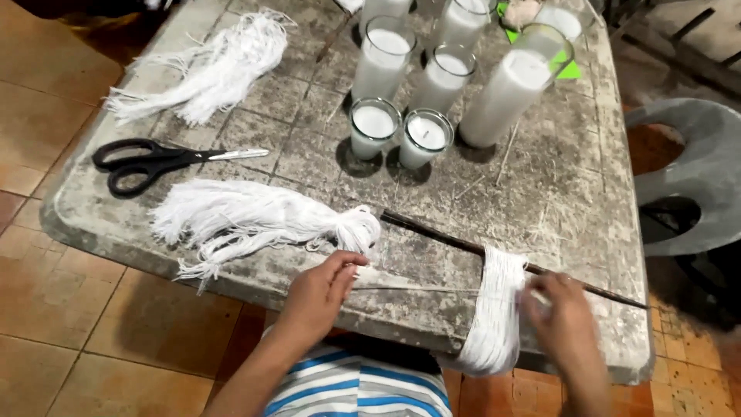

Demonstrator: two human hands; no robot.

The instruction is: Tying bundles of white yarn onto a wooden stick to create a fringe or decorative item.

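From my feed: left hand (pixel 320 289) pinching single white strand (pixel 417 287), right hand (pixel 567 316) grasping looped string bundle (pixel 498 309) (lower right), scissors (pixel 154 161) on worktop (pixel 556 193) left.

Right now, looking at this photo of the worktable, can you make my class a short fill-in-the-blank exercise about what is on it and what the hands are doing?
1. The black-handled ____ lie on the table between two bundles of white string.
2. The left hand pinches one taut ____ drawn from the hank beside the right hand.
3. The glass jars hold ____ wax.
4. A thin dark ____ runs through that hank.

Missing words: scissors; string; white; stick
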